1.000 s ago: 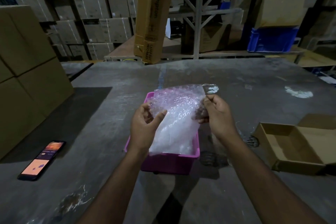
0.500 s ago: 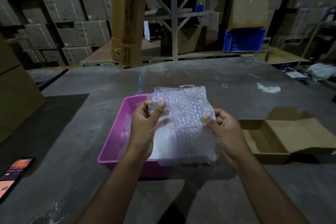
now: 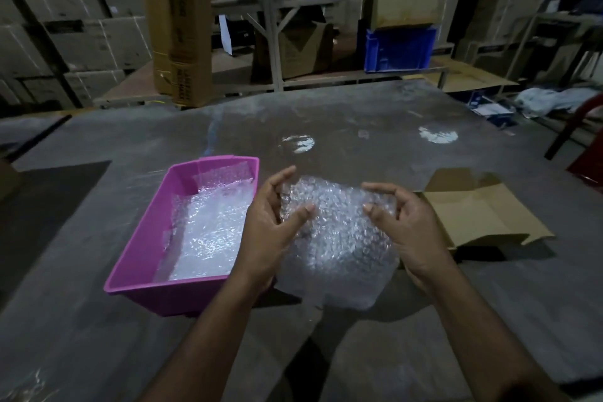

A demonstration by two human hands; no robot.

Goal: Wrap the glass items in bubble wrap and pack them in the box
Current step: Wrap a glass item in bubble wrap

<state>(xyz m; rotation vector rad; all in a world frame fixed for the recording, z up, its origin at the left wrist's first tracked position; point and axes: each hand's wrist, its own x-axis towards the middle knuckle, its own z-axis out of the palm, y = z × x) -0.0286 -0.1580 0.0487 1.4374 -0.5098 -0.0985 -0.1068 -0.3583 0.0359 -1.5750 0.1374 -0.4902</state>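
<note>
At nine o'clock the pink tub (image 3: 140, 258) holds more bubble wrap. The left hand (image 3: 267, 225) and the right hand (image 3: 408, 232) pinch one bubble wrap sheet (image 3: 339, 245) with curled fingers; it may slip and crumple. At three o'clock the cardboard box (image 3: 479, 212) lies open. No glass item is seen.

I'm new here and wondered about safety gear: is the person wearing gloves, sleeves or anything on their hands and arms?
No. The left hand and right hand are bare, without gloves, and both forearms are uncovered as far as the picture shows. No sleeve, watch, ring or band is visible, though the light is dim.
</note>
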